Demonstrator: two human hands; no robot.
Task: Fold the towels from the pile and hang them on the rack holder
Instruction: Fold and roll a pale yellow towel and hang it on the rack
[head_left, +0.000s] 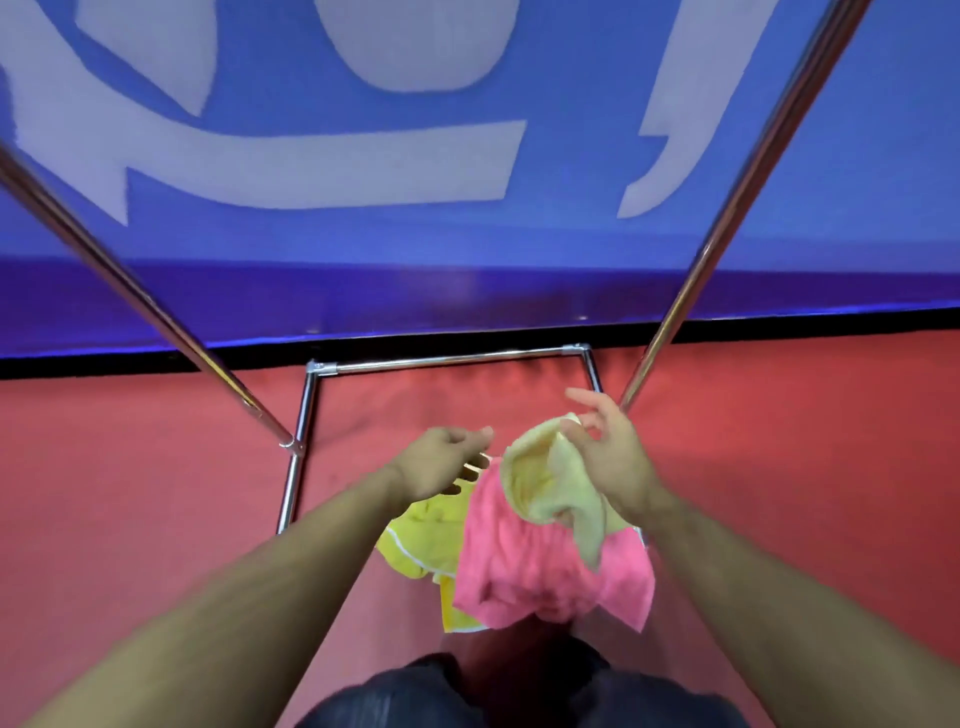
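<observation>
Three towels in play: right hand (610, 457) fingers (574, 434) pinch pale yellow towel (540, 483); left hand (441, 460) fingers loosely curled, empty. Step: pickup. Next, probably: left grabs opposite corner, fold, rack (441, 359).

The rack (447, 358) is polished metal tubing, shiny and smooth. The pale yellow towel (545, 478), pink towel (540, 571) and bright yellow towel (426, 540) are soft, fuzzy, matt cloth. The red floor (156, 493) looks dull; the blue banner (363, 249) at the top looks matt.

Indoor hall or event space, red carpet floor (156, 519), blue printed banner (571, 234) along the wall
</observation>
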